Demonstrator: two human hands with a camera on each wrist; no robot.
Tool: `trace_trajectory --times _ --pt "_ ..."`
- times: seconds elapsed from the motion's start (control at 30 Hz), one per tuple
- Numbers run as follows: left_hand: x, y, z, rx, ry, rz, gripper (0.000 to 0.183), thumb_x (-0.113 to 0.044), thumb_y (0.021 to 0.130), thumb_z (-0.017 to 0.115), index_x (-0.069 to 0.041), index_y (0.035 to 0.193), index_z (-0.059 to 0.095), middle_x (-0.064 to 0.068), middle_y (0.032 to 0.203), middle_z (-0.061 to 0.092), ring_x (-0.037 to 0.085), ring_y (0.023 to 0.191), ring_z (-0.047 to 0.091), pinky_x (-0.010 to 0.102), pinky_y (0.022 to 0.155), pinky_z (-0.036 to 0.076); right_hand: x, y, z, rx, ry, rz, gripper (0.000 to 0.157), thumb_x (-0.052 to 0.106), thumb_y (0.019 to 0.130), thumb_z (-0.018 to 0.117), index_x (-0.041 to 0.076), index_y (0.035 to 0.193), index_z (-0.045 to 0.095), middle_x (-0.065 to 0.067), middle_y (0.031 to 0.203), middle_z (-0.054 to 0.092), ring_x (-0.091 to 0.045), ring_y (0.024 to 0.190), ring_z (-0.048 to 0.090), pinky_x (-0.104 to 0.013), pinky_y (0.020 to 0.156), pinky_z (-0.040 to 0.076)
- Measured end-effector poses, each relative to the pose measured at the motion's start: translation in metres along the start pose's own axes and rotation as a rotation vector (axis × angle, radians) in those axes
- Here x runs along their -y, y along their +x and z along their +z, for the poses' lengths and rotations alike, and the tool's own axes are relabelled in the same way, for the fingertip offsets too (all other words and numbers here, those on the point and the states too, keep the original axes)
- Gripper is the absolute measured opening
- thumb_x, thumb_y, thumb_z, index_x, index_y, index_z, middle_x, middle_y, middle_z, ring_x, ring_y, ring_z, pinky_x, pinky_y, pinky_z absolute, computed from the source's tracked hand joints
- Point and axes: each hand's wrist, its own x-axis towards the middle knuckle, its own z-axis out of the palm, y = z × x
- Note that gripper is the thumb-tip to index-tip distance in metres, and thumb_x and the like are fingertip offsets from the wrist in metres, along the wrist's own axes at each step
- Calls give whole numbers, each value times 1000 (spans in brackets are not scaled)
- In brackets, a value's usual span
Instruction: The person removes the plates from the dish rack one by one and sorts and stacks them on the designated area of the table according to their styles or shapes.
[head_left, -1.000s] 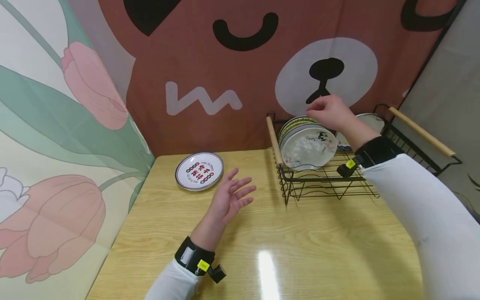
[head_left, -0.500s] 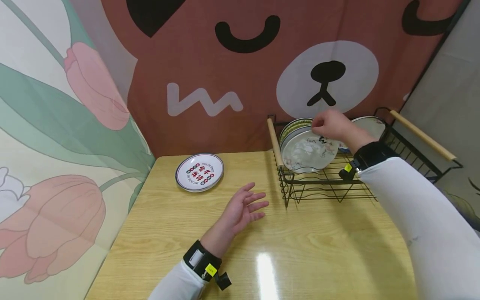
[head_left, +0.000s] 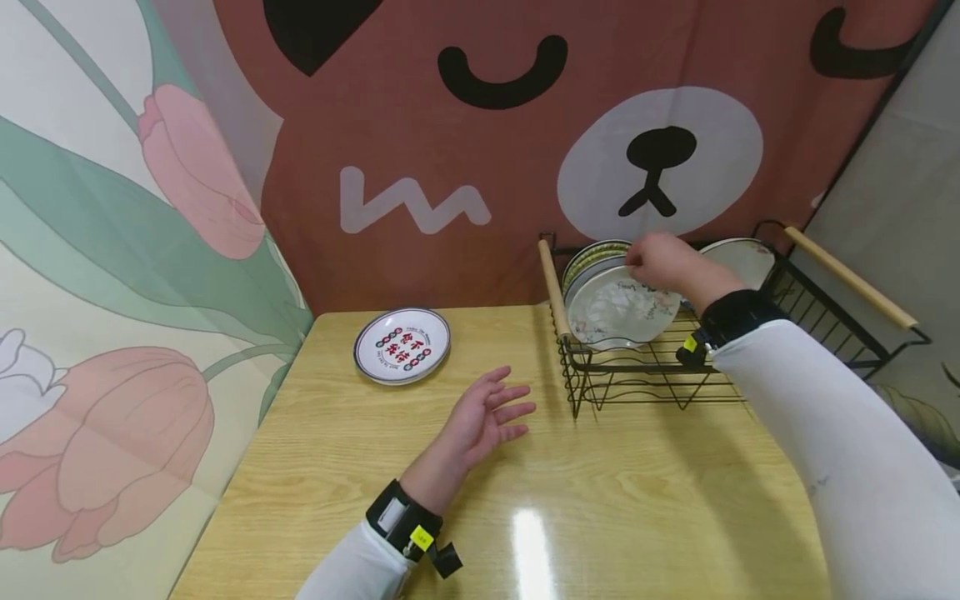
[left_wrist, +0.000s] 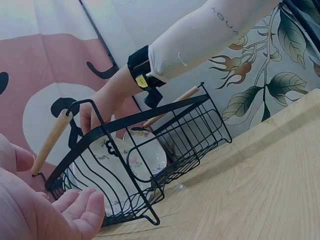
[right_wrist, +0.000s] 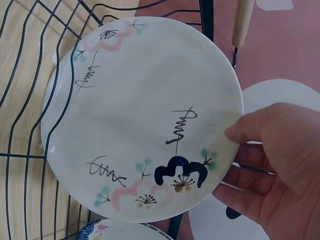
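My right hand (head_left: 663,262) pinches the upper edge of a white plate (head_left: 615,312), thumb on the front face and fingers behind the rim. Pink, green and dark blue flowers decorate this plate (right_wrist: 135,100) in the right wrist view. It stands upright in the left part of a black wire dish rack (head_left: 633,367), in front of a grey-rimmed plate (head_left: 588,271) and yellow-green patterned ones (head_left: 592,252). Over the table, left of the rack, my left hand (head_left: 480,421) is held with its fingers loosely spread and nothing in them.
A blue-rimmed white plate (head_left: 403,367) with red characters lies flat at the table's back left. More plates (head_left: 742,258) stand farther right in the rack, partly behind my right arm. Wooden handles (head_left: 851,277) top the rack's ends. A printed cloth (head_left: 420,275) hangs behind the table.
My right hand has come down from above the rack onto the white plate's rim and now grips it. The left hand has shifted slightly right and toward me.
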Motion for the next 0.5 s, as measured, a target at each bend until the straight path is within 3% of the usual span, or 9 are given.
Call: trace_trajectory --times 0.17,0.5 --pt "-1 -1 -1 0 -2 7 53 -26 106 42 -17 158 35 24 156 47 34 126 65 41 94 58 5 2 1 60 -42 36 31 0 95 53 -2 118 73 -24 122 69 -38 111 63 -58 99 52" --pt "-6 -2 -3 -5 -6 14 52 -25 107 41 -15 158 35 25 155 47 33 124 66 40 90 58 5 2 2 77 -96 6 31 -3 94 54 0 116 75 -22 119 71 -35 105 65 -56 94 55"
